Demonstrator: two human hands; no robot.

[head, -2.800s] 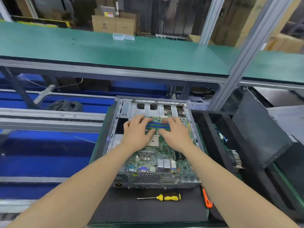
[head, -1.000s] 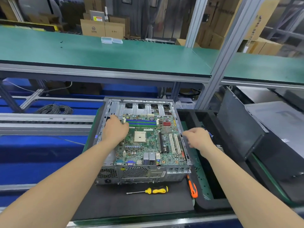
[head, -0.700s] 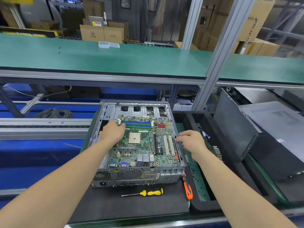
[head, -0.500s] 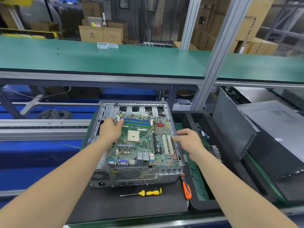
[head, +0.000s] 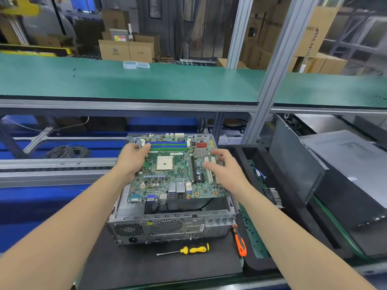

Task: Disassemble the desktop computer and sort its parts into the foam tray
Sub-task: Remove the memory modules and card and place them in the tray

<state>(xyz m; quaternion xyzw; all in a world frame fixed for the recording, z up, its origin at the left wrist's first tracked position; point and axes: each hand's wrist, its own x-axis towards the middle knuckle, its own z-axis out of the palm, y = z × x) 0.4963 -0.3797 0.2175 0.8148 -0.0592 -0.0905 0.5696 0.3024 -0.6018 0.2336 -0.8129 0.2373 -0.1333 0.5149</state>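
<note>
Motherboard (head: 173,170) hangs tilted above the chassis (head: 167,227), likely headed for the foam tray (head: 257,265) just right. Left hand (head: 129,162) fingers curl round its left edge; right hand (head: 226,170) fingers lie spread, grip unclear.

cam: single wide-angle, worn on my head | faces: forward and down, across the table (head: 167,268) from its near edge | range: close; my left hand (head: 130,162) and right hand (head: 226,170) sit mid-frame at the motherboard (head: 173,170), forearms entering from both bottom corners | far field: green shelf (head: 146,84) spans the upper half
</note>
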